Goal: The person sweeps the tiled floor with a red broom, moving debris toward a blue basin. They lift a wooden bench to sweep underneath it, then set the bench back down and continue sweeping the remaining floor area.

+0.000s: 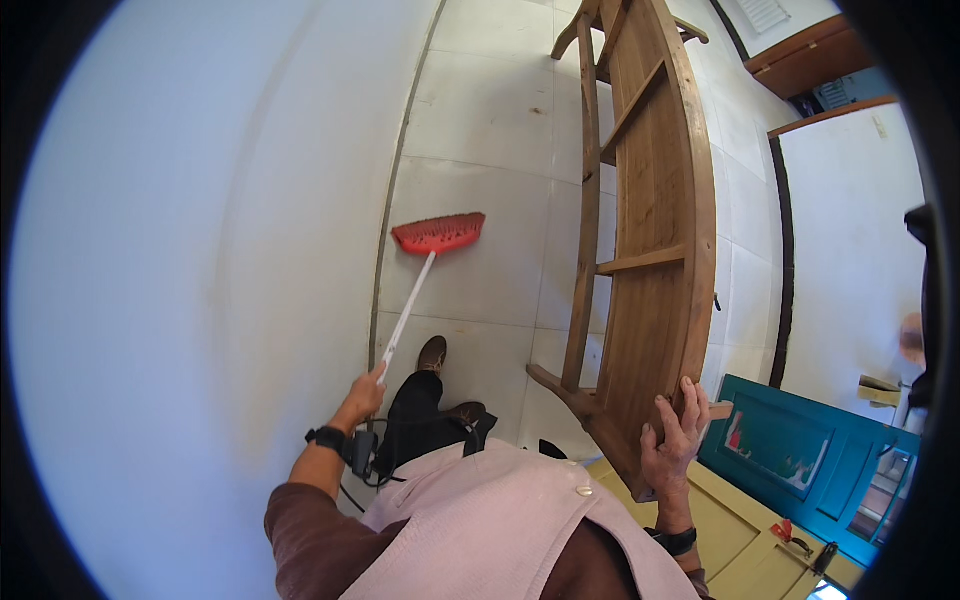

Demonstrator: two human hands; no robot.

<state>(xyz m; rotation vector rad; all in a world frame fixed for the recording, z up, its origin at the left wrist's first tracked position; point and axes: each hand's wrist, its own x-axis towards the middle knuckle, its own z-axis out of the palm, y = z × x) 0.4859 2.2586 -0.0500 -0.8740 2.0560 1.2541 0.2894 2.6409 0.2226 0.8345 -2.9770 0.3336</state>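
My left hand (364,396) is closed around the white handle of a broom (409,307). The broom's red head (439,234) lies on the tiled floor near the wall on the left. My right hand (678,439) rests with spread fingers on the near end of a long wooden bench (652,315), which is tipped so that its slatted frame and legs point left. The palm side and whatever the fingertips press on are partly hidden.
A white wall (225,225) runs along the left. At the lower right stand a blue door (780,442) and a yellow door (720,510). A brown wooden panel (817,56) is at the upper right. My shoe (433,355) is on the floor below the broom.
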